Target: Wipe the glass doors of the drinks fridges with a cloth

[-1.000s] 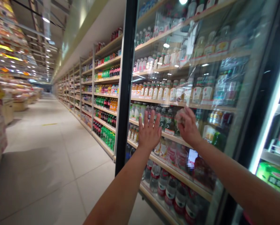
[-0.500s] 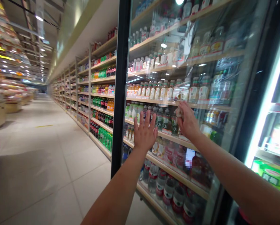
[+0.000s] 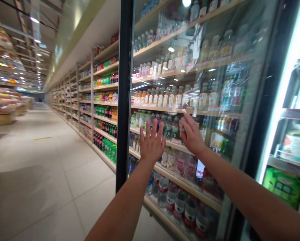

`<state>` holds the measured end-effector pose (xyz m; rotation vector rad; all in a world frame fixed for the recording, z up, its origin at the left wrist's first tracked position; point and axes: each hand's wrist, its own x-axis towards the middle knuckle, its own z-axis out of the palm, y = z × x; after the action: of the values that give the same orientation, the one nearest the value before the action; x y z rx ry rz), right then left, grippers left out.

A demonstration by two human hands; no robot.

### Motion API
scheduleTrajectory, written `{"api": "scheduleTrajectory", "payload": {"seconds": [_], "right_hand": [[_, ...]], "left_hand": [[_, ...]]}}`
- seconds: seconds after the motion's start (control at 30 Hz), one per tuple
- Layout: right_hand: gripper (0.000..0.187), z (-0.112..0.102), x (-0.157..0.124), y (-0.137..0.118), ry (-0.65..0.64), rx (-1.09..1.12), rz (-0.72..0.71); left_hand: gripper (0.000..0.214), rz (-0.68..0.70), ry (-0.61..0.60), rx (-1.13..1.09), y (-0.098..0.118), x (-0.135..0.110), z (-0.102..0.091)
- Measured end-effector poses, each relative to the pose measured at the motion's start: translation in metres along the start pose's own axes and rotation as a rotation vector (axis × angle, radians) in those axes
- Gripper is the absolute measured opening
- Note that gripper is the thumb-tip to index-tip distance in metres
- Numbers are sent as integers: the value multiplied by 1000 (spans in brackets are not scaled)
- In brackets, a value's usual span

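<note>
A tall glass door [image 3: 222, 47] with a black edge [image 3: 123, 100] stands in front of me, and shelves of drink bottles [image 3: 165, 97] show through it. My left hand [image 3: 152, 142] lies flat on the glass with its fingers spread and holds nothing. Just to its right, my right hand [image 3: 192, 136] presses a small pale wad [image 3: 182, 126] against the glass with its fingers closed on it. I cannot tell whether the wad is cloth or paper.
A lit cooler interior [image 3: 288, 140] with packaged goods is at the right. Long open shelves of bottles [image 3: 102, 110] run down the aisle on the left of the door. The tiled floor [image 3: 51, 174] stretches away, with display stands [image 3: 4, 113] at far left.
My right hand slid up the glass, then down and left towards my left hand. My left hand stays flat on the glass. The view has turned slightly right.
</note>
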<state>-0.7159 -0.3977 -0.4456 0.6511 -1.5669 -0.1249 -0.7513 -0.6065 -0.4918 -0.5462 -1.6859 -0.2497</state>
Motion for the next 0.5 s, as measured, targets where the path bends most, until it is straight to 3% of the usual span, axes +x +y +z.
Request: {"api": "scheduleTrajectory", "payload": {"seconds": [0.13,0.2,0.3,0.37,0.5], "right_hand": [[46,5,-4,-9,-152,68,-308],[41,5,4,-5,-95,50,-259],[40,1,10,3,91,-2,5],[42,-2,2,2,139,-27,97],[40,-7,-11,-9,-3,-70,-75]], "left_hand": [[62,7,-3,19,0,1,-1],[63,3,-9,28,0,1,-1],[65,0,-8,36,0,1,-1],[66,-1,-1,37,0,1,0],[66,4,4,32,0,0,1]]}}
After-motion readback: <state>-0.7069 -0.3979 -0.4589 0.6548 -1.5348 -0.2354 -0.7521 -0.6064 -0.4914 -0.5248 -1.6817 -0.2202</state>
